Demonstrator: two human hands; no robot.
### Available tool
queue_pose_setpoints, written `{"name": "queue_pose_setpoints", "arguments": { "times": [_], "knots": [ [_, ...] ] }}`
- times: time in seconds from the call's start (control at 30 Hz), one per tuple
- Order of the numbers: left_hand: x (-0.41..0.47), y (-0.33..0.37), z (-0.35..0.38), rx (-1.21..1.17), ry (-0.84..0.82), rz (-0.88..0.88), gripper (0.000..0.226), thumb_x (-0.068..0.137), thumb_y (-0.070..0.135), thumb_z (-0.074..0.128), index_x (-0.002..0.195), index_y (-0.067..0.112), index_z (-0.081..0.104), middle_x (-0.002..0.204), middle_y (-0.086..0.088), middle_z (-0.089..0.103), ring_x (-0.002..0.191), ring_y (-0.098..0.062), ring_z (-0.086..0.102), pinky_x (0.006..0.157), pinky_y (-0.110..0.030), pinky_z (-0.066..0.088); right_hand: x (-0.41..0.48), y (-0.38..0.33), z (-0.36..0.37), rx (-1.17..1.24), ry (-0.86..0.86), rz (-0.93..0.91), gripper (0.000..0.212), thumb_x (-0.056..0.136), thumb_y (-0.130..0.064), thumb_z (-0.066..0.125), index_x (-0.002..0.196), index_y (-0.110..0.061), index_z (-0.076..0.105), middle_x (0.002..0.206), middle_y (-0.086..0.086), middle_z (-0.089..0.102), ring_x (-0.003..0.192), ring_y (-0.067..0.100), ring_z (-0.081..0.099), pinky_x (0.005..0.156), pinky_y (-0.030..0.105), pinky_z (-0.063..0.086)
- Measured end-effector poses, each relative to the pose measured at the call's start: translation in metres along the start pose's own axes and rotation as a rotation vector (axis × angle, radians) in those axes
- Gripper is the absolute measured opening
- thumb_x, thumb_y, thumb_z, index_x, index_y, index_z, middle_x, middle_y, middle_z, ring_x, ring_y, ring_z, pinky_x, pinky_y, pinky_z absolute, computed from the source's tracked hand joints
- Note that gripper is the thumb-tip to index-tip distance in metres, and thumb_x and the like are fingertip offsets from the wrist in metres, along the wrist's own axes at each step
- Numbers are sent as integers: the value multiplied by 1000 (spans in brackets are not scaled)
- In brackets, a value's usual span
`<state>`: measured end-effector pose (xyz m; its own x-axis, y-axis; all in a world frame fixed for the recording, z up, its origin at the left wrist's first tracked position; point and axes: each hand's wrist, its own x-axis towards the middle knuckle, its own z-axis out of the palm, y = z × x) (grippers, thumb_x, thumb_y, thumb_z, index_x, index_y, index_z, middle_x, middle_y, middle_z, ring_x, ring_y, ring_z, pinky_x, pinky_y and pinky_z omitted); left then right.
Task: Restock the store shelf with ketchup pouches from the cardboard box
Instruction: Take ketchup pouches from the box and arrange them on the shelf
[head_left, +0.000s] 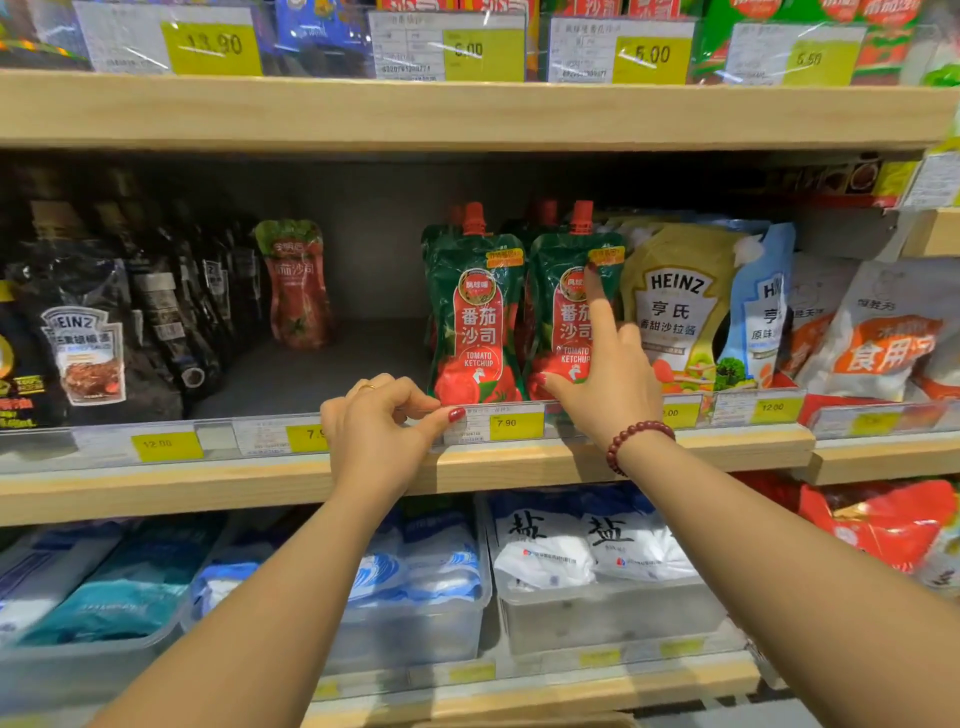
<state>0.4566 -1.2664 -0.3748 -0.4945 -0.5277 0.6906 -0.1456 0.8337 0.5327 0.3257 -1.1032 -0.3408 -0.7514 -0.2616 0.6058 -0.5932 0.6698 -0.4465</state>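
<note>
Two ketchup pouches (524, 312) upright under right hand (605, 374)

Two green-red ketchup pouches (475, 312) upright at shelf (519, 462) front

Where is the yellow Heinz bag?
The yellow Heinz pouch stands on the middle shelf, right of centre in the head view, beside the two green ketchup pouches and just right of the right hand.
</note>
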Motion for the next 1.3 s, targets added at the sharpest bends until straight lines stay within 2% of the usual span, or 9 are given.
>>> {"name": "queue_pose_setpoints", "arguments": {
  "times": [0.17, 0.33, 0.5, 0.7, 0.87, 1.0, 1.1, 1.2, 1.3],
  "knots": [
    [1, -4, 1, -8, 3, -11, 23, 68, 53, 74, 60, 36, 61, 65, 15, 56, 76, 9, 44, 68, -24, 14, -9, -1, -8, 115, -46, -7, 82, 78, -32, 71, 139, -35, 16, 118, 11, 46, 101, 33, 55, 74, 44, 53],
    [0, 0, -3, -32, -45, -38, 20, 70, 51, 74, 69, 33, 66, 74, 17, 58, 82, 14, 42, 76, -27, 19, -50, -2, -22, 265, -21, -131, 92, 77, -33, 72, 147, -36, 12, 149, 7, 28, 136, 24, 27, 107, 44, 34],
    [-25, 10, -25, -85, -57, 100, 32, 75, 36, 74, 105, 27, 67, 111, 2, 60, 110, -15, 48, 92, -25, 35, -145, 16, -13, 384, -122, -157, 87, 76, -31, 72, 146, -33, 21, 142, 3, 36, 130, 19, 32, 102, 31, 34],
    [-133, -8, -38, -297, -263, 86, 26, 74, 21, 74, 99, 19, 67, 102, 3, 60, 100, -15, 55, 83, -27, 45, -254, 43, 14, 326, -404, -128, 82, 77, -31, 70, 141, -45, 19, 145, -1, 24, 135, 12, 20, 106, 22, 22],
    [-229, -52, -41, -282, -563, -72, 28, 67, 13, 74, 90, 25, 66, 93, 2, 63, 89, -10, 56, 75, -20, 43, -312, 50, 39, 290, -585, -148, 69, 76, -32, 66, 137, -31, 37, 145, -2, 25, 135, 13, 20, 109, 24, 22],
    [-284, -84, -37, -139, -730, -368, 35, 66, 2, 78, 94, 20, 69, 94, -1, 55, 90, -16, 57, 72, -5, 37, -339, 54, 65, 201, -726, -83, 63, 74, -36, 62, 133, -34, 41, 141, -5, 29, 132, 13, 23, 105, 31, 31],
    [-308, -97, -37, -2, -792, -468, 33, 65, 18, 81, 95, 21, 69, 89, 2, 54, 83, -16, 55, 67, -10, 36, -351, 57, 87, 153, -840, -46, 62, 75, -35, 62, 133, -30, 41, 137, -4, 34, 129, 14, 27, 104, 29, 31],
    [-316, -101, -36, 92, -902, -368, 33, 66, 36, 77, 96, 29, 65, 93, 3, 60, 89, -17, 57, 79, -29, 46, -357, 58, 107, 142, -919, -79, 59, 77, -36, 63, 132, -27, 44, 131, -5, 41, 125, 14, 32, 106, 29, 29],
    [-322, -99, -31, 345, -1010, -280, 40, 70, 50, 64, 106, 34, 60, 106, 9, 66, 103, -16, 59, 81, -29, 48, -360, 59, 123, 101, -998, -122, 56, 80, -40, 59, 132, -30, 43, 133, -6, 41, 124, 14, 32, 105, 28, 27]
  ]
}}
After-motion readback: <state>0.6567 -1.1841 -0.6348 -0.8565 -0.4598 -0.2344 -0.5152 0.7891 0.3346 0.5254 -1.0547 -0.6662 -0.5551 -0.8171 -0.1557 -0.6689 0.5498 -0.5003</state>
